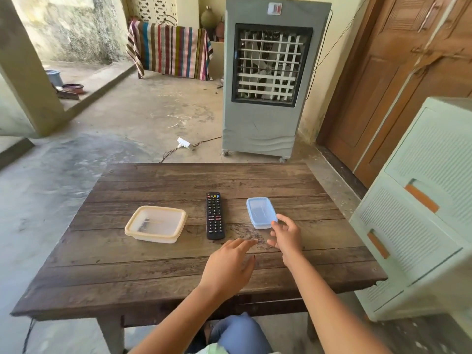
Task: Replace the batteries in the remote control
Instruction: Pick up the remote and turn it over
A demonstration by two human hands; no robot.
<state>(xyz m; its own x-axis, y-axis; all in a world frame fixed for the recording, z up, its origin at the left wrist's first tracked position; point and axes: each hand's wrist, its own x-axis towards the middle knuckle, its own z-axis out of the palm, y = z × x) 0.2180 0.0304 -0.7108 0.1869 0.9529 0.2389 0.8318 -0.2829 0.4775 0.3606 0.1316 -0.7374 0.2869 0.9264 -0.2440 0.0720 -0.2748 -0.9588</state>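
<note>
a long, slim black plastic remote control (215, 215) lies flat and button-side up near the middle of the dark, weathered wooden plank table (158, 267), its length running from near to far. a row of small coloured buttons sits at its far end, with rows of pale-marked keys below and two small red-and-white logo buttons about halfway down. its back is hidden.

to the left of the remote, a little apart, sits a shallow rectangular clear plastic container with a cream lid (155, 224); something small and dark shows through the lid, too blurred to identify. to the right of the remote sits a smaller rectangular clear plastic box with a pale blue lid (260, 212), shut.

both bare hands hover over the near-right part of the table. the left hand (229, 267) is palm down with its fingers loosely extended and pointing toward the far right, holding nothing; its fingertips lie just near of the remote's near end without touching it. the right hand (287, 236) is spread and empty, fingers curled and apart, one fingertip at the near right corner of the blue-lidded box; whether it touches is not clear.

beyond the table stands a grey air cooler (265, 129) on the concrete floor.
</note>
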